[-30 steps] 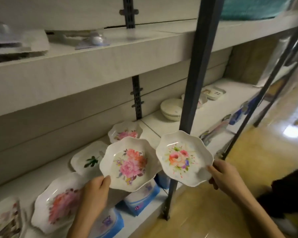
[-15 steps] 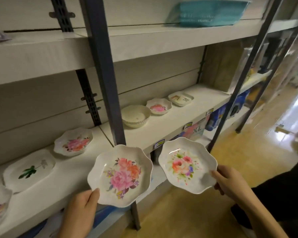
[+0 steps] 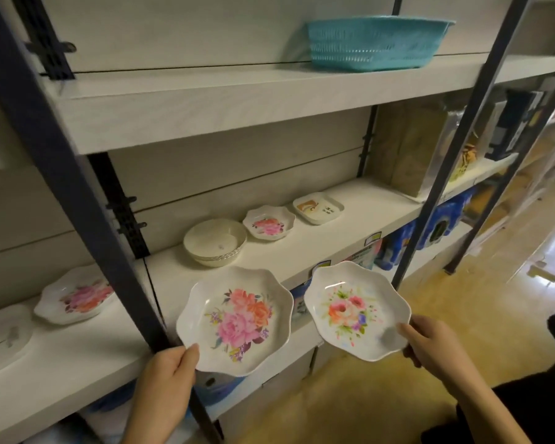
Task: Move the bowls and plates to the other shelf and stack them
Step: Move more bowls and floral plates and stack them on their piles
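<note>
Head view: two flower plates held up, one in each hand, side by side and not touching. Left hand [image 3: 165,376] pinched on the near edge of the bigger plate [image 3: 236,318], thumb on top. Right hand [image 3: 430,342] pinched on the near right edge of the smaller plate [image 3: 356,310]. Up past both hands, on the shelf [image 3: 350,248]: stacked bowls [image 3: 214,241], a small flower dish [image 3: 269,223], a square dish [image 3: 318,207]. Bowls nearer the left hand; open shelf space just beyond the right plate, probably the spot to set down

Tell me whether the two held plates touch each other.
Apart. The head view shows a gap between the left plate and the right plate.
</note>
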Action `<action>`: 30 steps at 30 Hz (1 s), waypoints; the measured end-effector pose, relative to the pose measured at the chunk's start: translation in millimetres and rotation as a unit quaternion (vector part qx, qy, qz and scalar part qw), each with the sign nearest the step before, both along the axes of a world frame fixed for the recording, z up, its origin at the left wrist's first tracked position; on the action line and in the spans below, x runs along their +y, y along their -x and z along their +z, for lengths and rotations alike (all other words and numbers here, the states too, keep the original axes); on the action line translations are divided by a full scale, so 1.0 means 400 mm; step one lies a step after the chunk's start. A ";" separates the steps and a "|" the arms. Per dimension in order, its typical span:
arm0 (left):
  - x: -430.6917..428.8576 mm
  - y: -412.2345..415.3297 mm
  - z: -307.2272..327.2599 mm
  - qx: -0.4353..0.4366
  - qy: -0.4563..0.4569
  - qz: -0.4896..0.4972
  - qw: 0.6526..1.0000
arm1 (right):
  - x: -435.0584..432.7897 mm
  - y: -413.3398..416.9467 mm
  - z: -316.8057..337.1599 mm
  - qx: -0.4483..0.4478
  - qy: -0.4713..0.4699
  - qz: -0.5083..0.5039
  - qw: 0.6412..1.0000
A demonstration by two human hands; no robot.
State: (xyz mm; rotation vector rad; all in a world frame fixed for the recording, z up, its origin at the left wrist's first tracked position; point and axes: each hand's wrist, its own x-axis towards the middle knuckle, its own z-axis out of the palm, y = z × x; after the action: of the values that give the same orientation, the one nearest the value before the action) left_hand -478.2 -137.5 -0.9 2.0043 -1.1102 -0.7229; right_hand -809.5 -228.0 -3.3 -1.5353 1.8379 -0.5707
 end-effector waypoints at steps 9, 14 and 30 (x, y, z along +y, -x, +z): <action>-0.261 0.048 -0.035 0.004 -0.022 0.066 0.998 | -0.356 0.025 -0.036 0.008 0.009 0.038 0.999; -0.385 0.041 -0.035 -0.019 -0.011 0.129 0.991 | -0.561 -0.013 -0.022 0.013 0.011 0.102 0.995; -0.527 0.063 -0.030 -0.075 -0.037 0.295 0.952 | -1.067 -0.280 -0.076 0.089 0.068 0.307 0.945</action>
State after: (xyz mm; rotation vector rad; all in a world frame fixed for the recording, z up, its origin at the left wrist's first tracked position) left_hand -503.6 -348.1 -13.0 2.3199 -0.5074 -0.3043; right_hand -697.4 -654.7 -33.6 -2.1826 1.3385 -0.2682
